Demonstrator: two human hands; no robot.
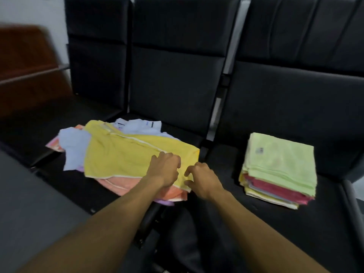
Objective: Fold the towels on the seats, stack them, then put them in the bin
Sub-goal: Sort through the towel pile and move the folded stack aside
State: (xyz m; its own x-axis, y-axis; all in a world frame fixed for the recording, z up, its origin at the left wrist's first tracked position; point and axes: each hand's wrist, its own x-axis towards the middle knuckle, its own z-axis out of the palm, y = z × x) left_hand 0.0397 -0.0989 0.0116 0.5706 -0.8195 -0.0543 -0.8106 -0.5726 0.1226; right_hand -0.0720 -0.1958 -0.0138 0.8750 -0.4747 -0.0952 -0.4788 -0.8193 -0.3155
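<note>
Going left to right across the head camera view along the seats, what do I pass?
Brown wooden panel → loose pile of unfolded towels with the yellow towel on top → left hand → right hand → folded towel stack topped by a light green towel.

We've got a row of black padded seats (177,79) against a white wall (29,10), a reddish-brown wooden panel (25,62) far left, and a gray surface (29,203) near left.

loose towels (126,152) on middle seat (173,91) | folded stack (279,166) right
</note>
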